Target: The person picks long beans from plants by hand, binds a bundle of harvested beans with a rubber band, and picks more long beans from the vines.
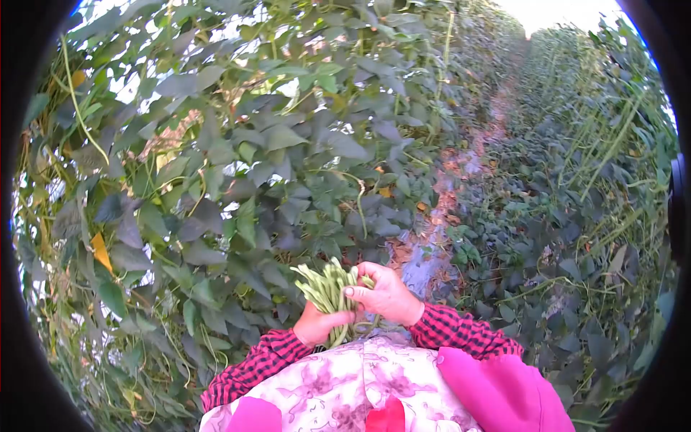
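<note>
A bundle of pale green long beans is held in front of my body, its ends fanned out toward the upper left. My left hand is wrapped round the lower part of the bundle, with the thumb across the front. On the bundle's right side, my right hand is closed with thumb and fingers pinching beans near the top. Some beans curve down below the hands, partly hidden by them.
A tall wall of leafy bean vines rises close on the left. More vines with hanging long beans stand on the right. Between them a narrow dirt path with leaves and plastic sheeting runs ahead.
</note>
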`<state>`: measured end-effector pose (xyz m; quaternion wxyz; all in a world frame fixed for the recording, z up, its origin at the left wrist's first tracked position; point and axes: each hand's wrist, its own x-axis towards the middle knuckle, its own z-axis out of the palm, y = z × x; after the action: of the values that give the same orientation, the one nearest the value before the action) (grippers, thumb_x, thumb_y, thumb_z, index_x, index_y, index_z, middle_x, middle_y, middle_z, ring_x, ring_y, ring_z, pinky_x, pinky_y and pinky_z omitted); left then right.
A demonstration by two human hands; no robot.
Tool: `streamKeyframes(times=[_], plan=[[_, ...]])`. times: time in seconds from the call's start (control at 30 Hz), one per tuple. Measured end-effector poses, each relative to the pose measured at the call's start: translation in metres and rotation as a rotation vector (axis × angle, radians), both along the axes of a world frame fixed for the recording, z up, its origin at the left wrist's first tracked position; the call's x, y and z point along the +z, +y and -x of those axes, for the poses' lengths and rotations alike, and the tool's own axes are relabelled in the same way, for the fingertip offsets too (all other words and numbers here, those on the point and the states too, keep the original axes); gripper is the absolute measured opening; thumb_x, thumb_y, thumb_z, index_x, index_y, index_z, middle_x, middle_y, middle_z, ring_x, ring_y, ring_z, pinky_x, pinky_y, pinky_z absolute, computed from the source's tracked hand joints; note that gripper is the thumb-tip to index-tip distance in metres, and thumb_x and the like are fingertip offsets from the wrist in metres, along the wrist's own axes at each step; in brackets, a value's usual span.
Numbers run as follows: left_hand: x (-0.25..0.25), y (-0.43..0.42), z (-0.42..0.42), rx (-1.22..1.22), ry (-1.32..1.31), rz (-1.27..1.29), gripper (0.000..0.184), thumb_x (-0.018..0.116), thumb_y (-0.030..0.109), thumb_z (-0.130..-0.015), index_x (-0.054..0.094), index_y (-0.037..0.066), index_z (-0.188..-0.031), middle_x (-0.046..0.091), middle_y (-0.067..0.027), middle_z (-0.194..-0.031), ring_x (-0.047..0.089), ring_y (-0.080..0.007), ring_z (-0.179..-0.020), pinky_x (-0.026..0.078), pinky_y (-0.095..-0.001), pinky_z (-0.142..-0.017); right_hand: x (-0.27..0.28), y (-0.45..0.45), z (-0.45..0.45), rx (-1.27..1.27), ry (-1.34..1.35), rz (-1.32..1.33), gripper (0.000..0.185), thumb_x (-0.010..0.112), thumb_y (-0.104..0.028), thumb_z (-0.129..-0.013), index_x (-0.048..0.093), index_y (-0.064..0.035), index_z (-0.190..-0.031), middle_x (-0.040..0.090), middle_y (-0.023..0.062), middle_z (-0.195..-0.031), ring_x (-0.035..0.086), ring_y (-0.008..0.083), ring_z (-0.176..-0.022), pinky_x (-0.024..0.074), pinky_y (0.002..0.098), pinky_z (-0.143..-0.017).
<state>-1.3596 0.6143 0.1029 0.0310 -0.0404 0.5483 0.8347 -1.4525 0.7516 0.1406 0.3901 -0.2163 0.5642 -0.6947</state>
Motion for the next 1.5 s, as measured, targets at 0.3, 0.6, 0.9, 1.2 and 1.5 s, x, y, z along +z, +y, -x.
streamKeyframes(times=[0.3, 0.6, 0.9, 1.2, 1.5], plan=[[-0.016, 0.061, 0.024, -0.375, 0.025, 0.241, 0.056, 0.063, 0.000, -0.066, 0.042, 0.004, -0.118, 0.051, -0.0037, -0.107, 0.050, -0.0134, -0.097, 0.042, -0.0278, -0.083, -0.036, 0.084, -0.029, -0.381, 0.506, 0.056, 0.015, 0.059, -0.012, -0.082, 0.048, -0.0048, -0.090, 0.049, -0.0015, -0.077, 0.043, 0.0013, -0.056, 0.0349, 0.0165, -0.046], [-0.048, 0.086, 0.062, -0.750, -0.204, -0.200, 0.057, 0.062, 0.002, -0.068, 0.040, 0.004, -0.121, 0.051, -0.0050, -0.112, 0.047, -0.0153, -0.105, 0.037, -0.0290, -0.090, -0.037, 0.107, -0.020, -0.649, 0.321, 0.006, 0.024, 0.062, -0.005, -0.078, 0.049, -0.0033, -0.098, 0.043, -0.0052, -0.068, 0.039, 0.0017, -0.059, 0.0342, 0.0168, -0.052], [-0.066, 0.078, 0.141, -0.930, -0.209, -0.380, 0.052, 0.063, 0.005, -0.068, 0.043, 0.004, -0.116, 0.056, -0.0120, -0.099, 0.056, -0.0215, -0.089, 0.045, -0.0314, -0.079, -0.054, 0.092, 0.060, -0.768, 0.687, -0.309, 0.016, 0.060, -0.011, -0.080, 0.053, 0.0001, -0.089, 0.048, -0.0024, -0.066, 0.043, 0.0054, -0.059, 0.0377, 0.0212, -0.052], [-0.094, -0.003, 0.260, -0.761, -0.205, -0.466, 0.031, 0.059, 0.010, -0.072, 0.048, 0.001, -0.100, 0.053, -0.0086, -0.087, 0.054, -0.0204, -0.083, 0.044, -0.0326, -0.076, -0.053, 0.029, 0.336, -0.646, 0.414, -0.156, 0.019, 0.048, -0.014, -0.087, 0.051, 0.0007, -0.099, 0.051, 0.0009, -0.064, 0.051, 0.0093, -0.048, 0.0425, 0.0222, -0.047], [-0.099, -0.079, 0.314, -0.644, -0.280, -0.386, 0.027, 0.061, 0.007, -0.073, 0.052, -0.001, -0.097, 0.056, -0.0086, -0.089, 0.054, -0.0186, -0.087, 0.041, -0.0315, -0.080, -0.033, -0.084, 0.632, -0.691, 0.589, -0.185, 0.026, 0.051, -0.018, -0.083, 0.054, -0.0079, -0.106, 0.054, 0.0022, -0.075, 0.052, 0.0143, -0.069, 0.0444, 0.0285, -0.060]])
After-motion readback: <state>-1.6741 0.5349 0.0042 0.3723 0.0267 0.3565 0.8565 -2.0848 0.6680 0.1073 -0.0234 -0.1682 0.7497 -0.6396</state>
